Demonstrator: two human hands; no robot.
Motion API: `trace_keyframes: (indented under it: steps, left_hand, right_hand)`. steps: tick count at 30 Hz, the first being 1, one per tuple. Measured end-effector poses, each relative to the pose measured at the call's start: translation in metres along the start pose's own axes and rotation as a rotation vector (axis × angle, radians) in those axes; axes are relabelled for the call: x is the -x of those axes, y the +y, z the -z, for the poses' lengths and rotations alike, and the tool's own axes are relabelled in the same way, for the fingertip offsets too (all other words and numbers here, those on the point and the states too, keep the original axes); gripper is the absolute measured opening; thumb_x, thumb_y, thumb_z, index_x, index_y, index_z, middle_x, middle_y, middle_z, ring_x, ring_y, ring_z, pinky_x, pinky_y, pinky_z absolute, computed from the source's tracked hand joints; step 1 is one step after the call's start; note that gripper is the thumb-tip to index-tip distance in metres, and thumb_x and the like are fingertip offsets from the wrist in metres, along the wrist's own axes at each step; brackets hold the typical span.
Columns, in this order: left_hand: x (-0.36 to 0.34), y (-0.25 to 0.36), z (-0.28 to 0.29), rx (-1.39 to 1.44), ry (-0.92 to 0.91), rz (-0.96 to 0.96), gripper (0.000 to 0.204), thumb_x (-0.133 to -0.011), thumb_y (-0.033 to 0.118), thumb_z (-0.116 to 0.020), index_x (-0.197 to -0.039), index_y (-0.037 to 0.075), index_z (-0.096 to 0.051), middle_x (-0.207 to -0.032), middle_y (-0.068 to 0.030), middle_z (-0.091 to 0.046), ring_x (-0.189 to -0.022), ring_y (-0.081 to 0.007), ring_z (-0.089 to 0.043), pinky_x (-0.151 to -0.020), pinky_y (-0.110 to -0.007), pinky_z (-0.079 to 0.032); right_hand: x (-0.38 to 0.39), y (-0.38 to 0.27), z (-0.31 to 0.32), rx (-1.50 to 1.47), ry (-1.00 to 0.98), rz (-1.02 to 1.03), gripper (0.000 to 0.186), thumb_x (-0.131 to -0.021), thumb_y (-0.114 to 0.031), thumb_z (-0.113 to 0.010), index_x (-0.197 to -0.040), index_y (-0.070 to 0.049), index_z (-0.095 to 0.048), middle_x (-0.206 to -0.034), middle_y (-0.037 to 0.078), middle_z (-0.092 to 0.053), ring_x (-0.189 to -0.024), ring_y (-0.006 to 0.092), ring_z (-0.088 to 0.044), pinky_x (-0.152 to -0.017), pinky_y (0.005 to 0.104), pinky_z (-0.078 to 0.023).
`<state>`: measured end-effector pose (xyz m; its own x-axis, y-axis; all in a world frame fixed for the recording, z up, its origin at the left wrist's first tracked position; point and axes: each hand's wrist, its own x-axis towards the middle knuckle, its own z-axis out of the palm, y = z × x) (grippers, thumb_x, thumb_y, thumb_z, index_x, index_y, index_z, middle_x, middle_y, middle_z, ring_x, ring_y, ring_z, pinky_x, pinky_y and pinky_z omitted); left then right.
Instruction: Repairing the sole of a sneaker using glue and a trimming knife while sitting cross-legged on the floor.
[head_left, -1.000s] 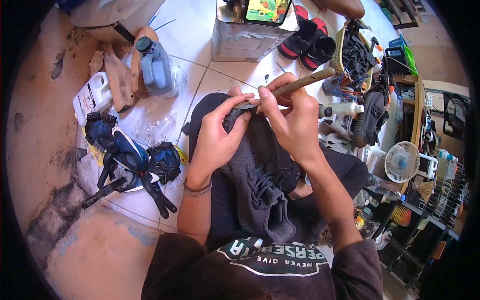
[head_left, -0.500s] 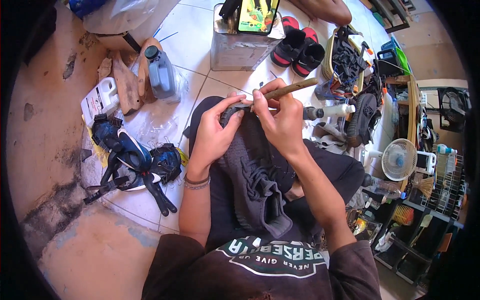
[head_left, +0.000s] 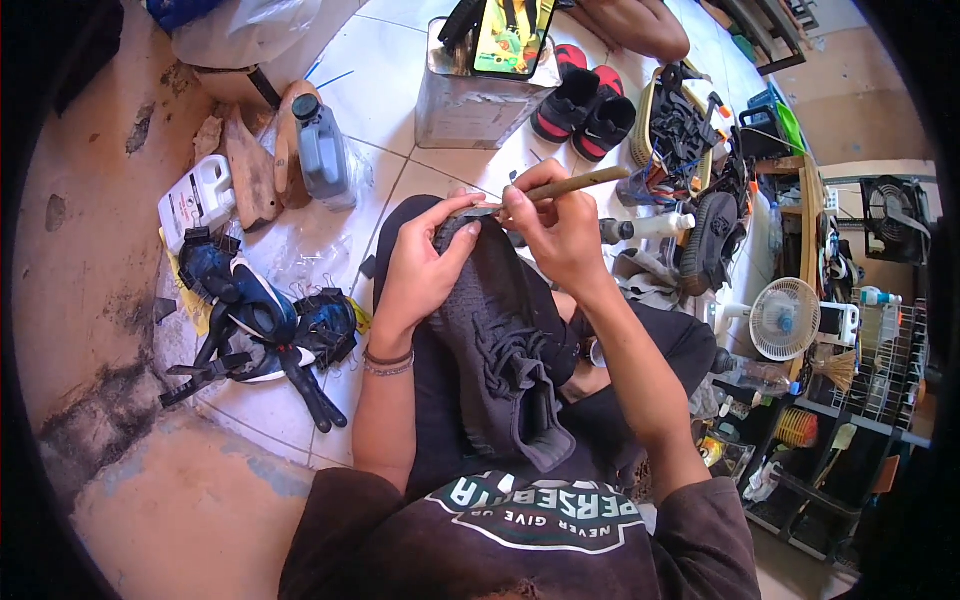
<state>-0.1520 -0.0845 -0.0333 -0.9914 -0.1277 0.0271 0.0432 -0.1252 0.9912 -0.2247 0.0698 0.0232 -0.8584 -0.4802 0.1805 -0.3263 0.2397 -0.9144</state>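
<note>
A dark grey knit sneaker (head_left: pixel 478 310) lies across my lap, its toe pointing away from me and its laced opening close to my shirt. My left hand (head_left: pixel 428 262) is closed round the toe, with the thumb pressing on the upper near the sole edge. In my right hand (head_left: pixel 562 225) is a slim wooden-handled tool (head_left: pixel 590 181), pinched between thumb and fingers. Its handle sticks out to the right. A flat grey, blade-like end meets the sneaker's toe rim beside my left fingertips. My fingers partly cover that contact.
Ahead stand a metal tin (head_left: pixel 465 110) with a phone (head_left: pixel 510 35) on it and black-red sneakers (head_left: pixel 585 110). Clamped shoes (head_left: pixel 265 315), a grey jug (head_left: pixel 322 150) and a white jug (head_left: pixel 200 200) sit left. Right are another dark sneaker (head_left: pixel 708 240), a basket (head_left: pixel 645 125) and a fan (head_left: pixel 785 318).
The whole view has shifted slightly. My right hand and the tool have moved a little at the toe; both hands keep their grips, and the sneaker stays on my lap.
</note>
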Motion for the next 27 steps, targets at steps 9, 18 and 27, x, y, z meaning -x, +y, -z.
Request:
trace_keyframes:
  steps: [9, 18, 27]
  left_hand:
    - [0.0, 0.001, 0.001, 0.056, -0.002, 0.017, 0.03, -0.091, 0.005, -0.061, -0.119, -0.004, -0.063, -0.117, -0.0164, -0.067, -0.12, -0.0219, -0.057, -0.105, -0.033, -0.039]
    - [-0.001, 0.006, 0.001, 0.056, -0.021, 0.024, 0.028, -0.092, 0.003, -0.06, -0.119, -0.005, -0.062, -0.115, -0.0128, -0.068, -0.112, -0.0161, -0.058, -0.099, -0.029, -0.043]
    - [0.002, -0.004, 0.002, 0.072, 0.037, 0.06, 0.028, -0.09, 0.002, -0.061, -0.117, -0.005, -0.064, -0.116, -0.0168, -0.067, -0.122, -0.0226, -0.056, -0.105, -0.032, -0.039]
  right_hand:
    - [0.003, 0.007, -0.003, -0.094, 0.058, -0.037, 0.012, -0.095, -0.008, -0.061, -0.093, 0.003, -0.057, -0.075, 0.01, -0.068, -0.073, 0.0138, -0.07, -0.063, 0.0254, -0.057]
    - [-0.001, -0.001, -0.003, 0.021, 0.022, 0.001, 0.012, -0.093, -0.008, -0.063, -0.091, 0.003, -0.058, -0.076, 0.01, -0.069, -0.07, 0.014, -0.069, -0.059, 0.0258, -0.056]
    - [-0.018, -0.013, -0.01, 0.226, -0.102, 0.075, 0.014, -0.091, -0.008, -0.064, -0.09, 0.003, -0.055, -0.073, 0.014, -0.068, -0.07, 0.0231, -0.072, -0.064, 0.034, -0.057]
